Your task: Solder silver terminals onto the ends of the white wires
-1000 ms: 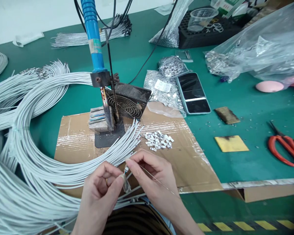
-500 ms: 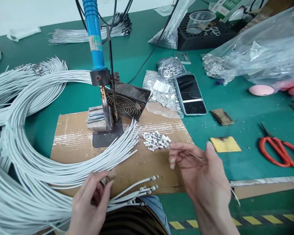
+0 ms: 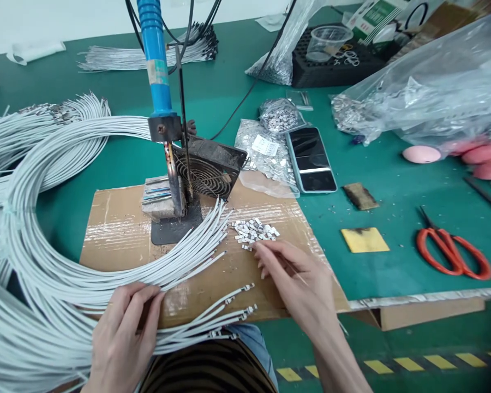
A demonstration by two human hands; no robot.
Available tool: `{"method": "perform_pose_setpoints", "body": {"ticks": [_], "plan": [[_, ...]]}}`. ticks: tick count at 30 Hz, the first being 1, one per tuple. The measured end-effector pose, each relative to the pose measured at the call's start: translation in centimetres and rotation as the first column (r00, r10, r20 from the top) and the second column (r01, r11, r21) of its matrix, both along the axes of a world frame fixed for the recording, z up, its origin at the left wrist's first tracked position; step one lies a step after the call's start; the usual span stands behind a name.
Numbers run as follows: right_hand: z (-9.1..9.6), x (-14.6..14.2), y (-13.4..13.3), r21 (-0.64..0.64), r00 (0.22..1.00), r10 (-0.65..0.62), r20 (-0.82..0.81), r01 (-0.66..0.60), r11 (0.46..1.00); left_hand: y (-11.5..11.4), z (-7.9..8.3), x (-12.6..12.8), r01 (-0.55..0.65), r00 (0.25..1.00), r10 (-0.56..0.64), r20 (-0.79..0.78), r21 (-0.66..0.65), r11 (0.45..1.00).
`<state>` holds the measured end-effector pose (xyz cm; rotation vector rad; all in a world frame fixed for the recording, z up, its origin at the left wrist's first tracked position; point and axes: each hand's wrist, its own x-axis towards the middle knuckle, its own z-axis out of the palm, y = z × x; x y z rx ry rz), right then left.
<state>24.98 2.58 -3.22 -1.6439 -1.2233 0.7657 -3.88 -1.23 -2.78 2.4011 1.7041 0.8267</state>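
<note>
My left hand is closed at the edge of the bundle of white cables, thumb and fingertips pinching a cable at its near side. Under it, several white cables with small metal connectors on their ends point right. My right hand reaches the front edge of a pile of small white-and-silver connectors, fingers bent together. A short length of thin solder wire shows by this hand; its fingertips partly hide what they touch. The bundle's loose ends lie left of the pile.
A blue soldering iron stands upright in a stand, beside a black fan. On the green table are a phone, a yellow sponge, red-handled scissors and bags of parts. Cardboard lies underneath.
My right hand has moved left to the connector pile and turned from palm-up to back-up, its fingers closing. My left hand has shifted left and down along the cables.
</note>
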Motion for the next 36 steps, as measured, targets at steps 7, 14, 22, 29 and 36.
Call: {"method": "perform_pose_setpoints", "body": {"ticks": [7, 14, 22, 29, 36], "plan": [[-0.4, -0.7, 0.7, 0.008, 0.978, 0.08, 0.195, -0.083, 0.997, 1.1, 2.7, -2.0, 0.166, 0.978, -0.122, 0.169, -0.277, 0.946], [-0.1, -0.5, -0.1, -0.033, 0.981, 0.041, 0.187, -0.035, 0.999, 1.7, 6.7, 0.6, 0.314, 0.919, -0.116, 0.378, -0.519, 0.795], [1.3, -2.0, -1.3, -0.078, 0.985, 0.029, -0.17, -0.043, 0.996, 3.5, 4.3, 6.4, 0.501, 0.55, 0.537, 0.64, -0.767, 0.401], [2.4, -5.3, -1.1, 0.041, 0.889, 0.181, -0.42, -0.181, 0.983, 3.9, 2.6, 5.4, 0.543, 0.333, 0.695, 0.638, -0.732, 0.412], [3.0, -6.0, -0.9, 0.039, 0.841, 0.258, -0.476, -0.272, 0.961, 3.8, 3.4, 5.8, 0.567, 0.261, 0.698, 0.667, -0.691, 0.448]]}}
